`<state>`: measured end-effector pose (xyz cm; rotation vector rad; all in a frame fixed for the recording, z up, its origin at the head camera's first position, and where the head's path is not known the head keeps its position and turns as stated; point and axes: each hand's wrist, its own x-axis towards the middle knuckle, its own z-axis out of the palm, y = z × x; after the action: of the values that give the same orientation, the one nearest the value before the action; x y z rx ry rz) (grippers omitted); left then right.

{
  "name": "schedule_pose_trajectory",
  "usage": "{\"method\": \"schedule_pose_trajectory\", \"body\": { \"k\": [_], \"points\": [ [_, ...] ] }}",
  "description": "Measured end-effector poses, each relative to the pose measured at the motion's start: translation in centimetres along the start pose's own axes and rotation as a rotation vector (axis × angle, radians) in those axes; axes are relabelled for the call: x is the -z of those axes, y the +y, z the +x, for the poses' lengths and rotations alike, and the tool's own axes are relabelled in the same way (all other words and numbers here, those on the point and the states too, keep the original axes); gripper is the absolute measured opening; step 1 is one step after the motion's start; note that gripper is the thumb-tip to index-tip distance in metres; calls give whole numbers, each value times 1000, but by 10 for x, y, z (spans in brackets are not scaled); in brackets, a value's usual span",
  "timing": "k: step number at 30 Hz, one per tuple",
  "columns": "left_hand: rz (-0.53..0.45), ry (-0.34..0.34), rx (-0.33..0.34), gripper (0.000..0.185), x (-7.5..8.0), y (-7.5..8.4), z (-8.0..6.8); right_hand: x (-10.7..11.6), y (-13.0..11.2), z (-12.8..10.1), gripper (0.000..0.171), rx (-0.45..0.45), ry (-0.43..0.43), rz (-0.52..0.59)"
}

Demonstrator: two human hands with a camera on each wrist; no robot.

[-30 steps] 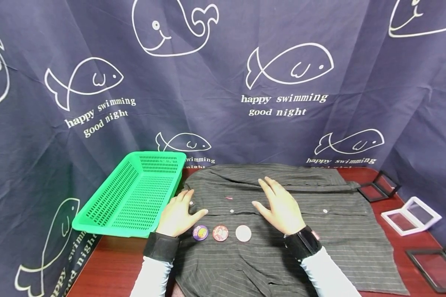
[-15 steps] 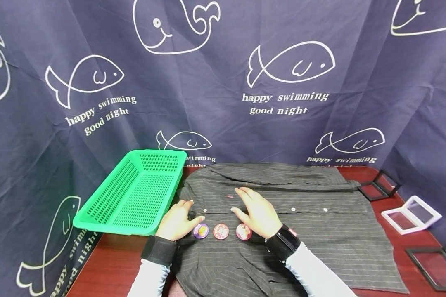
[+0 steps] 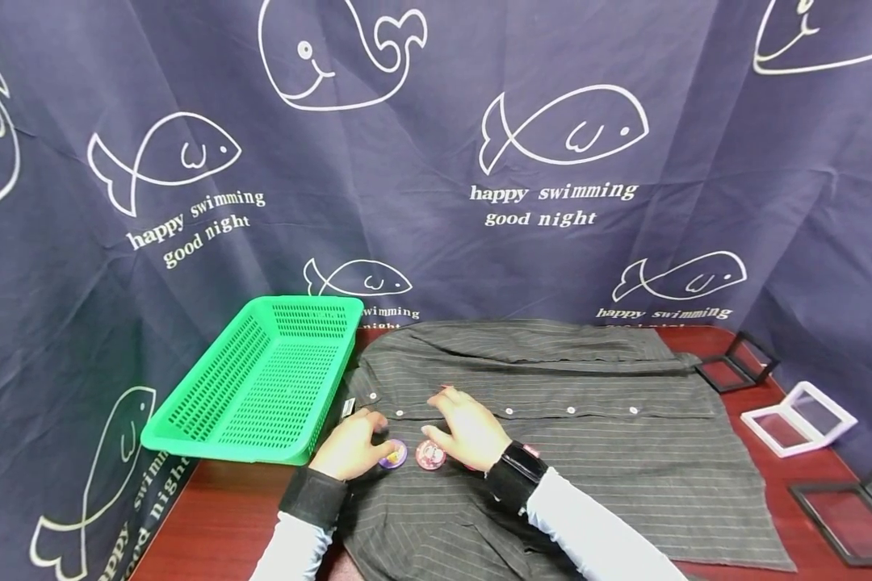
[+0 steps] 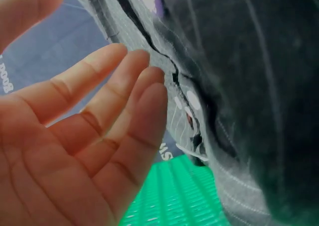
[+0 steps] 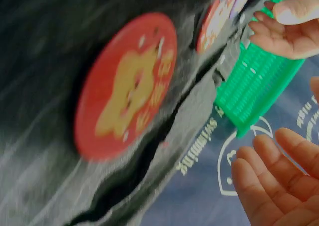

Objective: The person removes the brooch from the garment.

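Observation:
A dark striped button-up shirt [image 3: 589, 468] lies spread out, with three round pin badges in a row on it. My left hand [image 3: 350, 448] hovers with relaxed fingers beside the purple badge [image 3: 396, 457], its thumb tip overlapping that badge in the head view. Close over the middle red-and-white badge [image 3: 429, 457] and the row's right end is my right hand [image 3: 472, 429], fingers loosely extended. It mostly hides the third badge in the head view; the right wrist view shows this red badge [image 5: 149, 86] with a yellow figure. Neither palm holds anything in the wrist views.
A green perforated basket [image 3: 276, 387] stands left of the shirt on the reddish-brown table [image 3: 218, 516]. Along the right edge are a small black hinged frame [image 3: 727, 375], a white one [image 3: 777, 436] and a larger black one [image 3: 832, 524]. A navy printed curtain [image 3: 436, 161] hangs behind.
My right hand has swept left across the shirt to the badges, now covering most of the third one. The left hand has lowered slightly toward the purple badge, uncovering a white tag near the collar.

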<state>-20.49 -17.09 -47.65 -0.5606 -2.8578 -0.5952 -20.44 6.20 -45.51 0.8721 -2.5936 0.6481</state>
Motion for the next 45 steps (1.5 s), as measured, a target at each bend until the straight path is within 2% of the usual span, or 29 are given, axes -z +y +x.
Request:
{"method": "schedule_pose_trajectory", "body": {
  "k": [7, 12, 16, 22, 28, 34, 45],
  "points": [
    [-5, -39, -11, 25, -2, -3, 0, -15, -8, 5, 33, 33, -72, 6],
    [7, -45, -55, 21, -4, -5, 0, -23, -12, 6, 29, 61, -75, 14],
    [1, -47, -80, 20, -5, -6, -1, -27, -16, 8, 29, 48, -116, 42],
    [-18, -68, -72, 21, -8, -8, -2, -35, -17, 10, 25, 69, -152, 60],
    [-19, -82, -57, 23, -10, -7, -3, -40, -19, 11, 18, 92, -160, 14],
    [-24, -97, -35, 24, -9, -6, -4, -40, -23, 14, 17, 73, -227, -7],
    [-41, -100, -47, 23, -9, -8, -5, -36, -29, 21, 16, 76, -255, -17]
  ]
}}
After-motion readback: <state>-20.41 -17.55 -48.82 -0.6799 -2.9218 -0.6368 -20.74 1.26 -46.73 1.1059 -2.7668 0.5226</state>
